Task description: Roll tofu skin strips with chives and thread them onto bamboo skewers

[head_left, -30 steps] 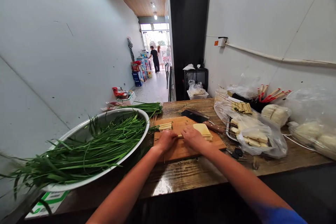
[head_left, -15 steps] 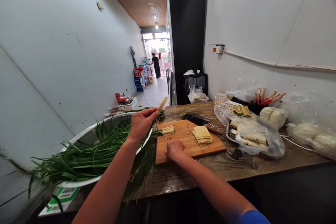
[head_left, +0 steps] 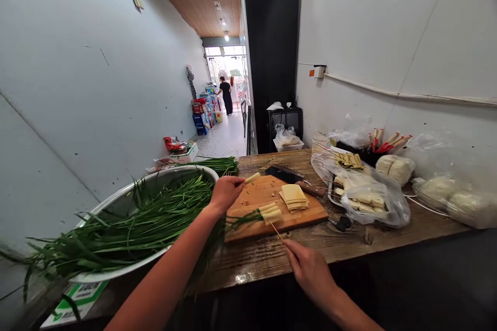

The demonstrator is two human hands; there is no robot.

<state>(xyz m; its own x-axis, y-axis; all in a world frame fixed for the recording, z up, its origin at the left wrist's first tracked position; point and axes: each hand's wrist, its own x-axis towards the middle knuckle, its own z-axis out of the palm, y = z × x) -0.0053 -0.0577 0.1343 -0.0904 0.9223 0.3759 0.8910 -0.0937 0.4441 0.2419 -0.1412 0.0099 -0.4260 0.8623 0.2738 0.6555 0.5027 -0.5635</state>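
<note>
A: Fingers of left hand [head_left: 225, 191]: closed on pale roll [head_left: 252, 178], held just above far left corner of cutting board [head_left: 306, 213].

B: Fingers of right hand [head_left: 308, 268]?

A: Pinched on thin wooden skewer [head_left: 277, 231]; hand low at near edge of counter [head_left: 272, 256], skewer tip angled up toward board.

B: On board, near skewer tip?

A: Finished rolls [head_left: 271, 212], pale wrappers with green stalks trailing left, lying at near left part of board. Touching skewer or not: cannot tell.

B: Further right on board?

A: Stack of pale square sheets [head_left: 294, 196], flat, roughly mid-board. Cleaver [head_left: 289, 174] behind it, dark blade on far edge of board, wooden handle pointing right.

B: Left of board?

A: Large metal bowl [head_left: 116, 271] heaped with long green chives [head_left: 128, 225], tips spilling over left rim. Second bunch of chives [head_left: 217, 164] on counter behind bowl.

B: Right of board?

A: Clear plastic bag [head_left: 368, 194] over tray of pale pieces; more bags [head_left: 446, 191] with pale lumps against wall. Red-tipped sticks [head_left: 384, 141] upright in dark container behind.

B: Background?

A: Black cabinet [head_left: 272, 62] at far end of counter; corridor to bright doorway, two people [head_left: 227, 94] standing there, well apart from counter.
</note>
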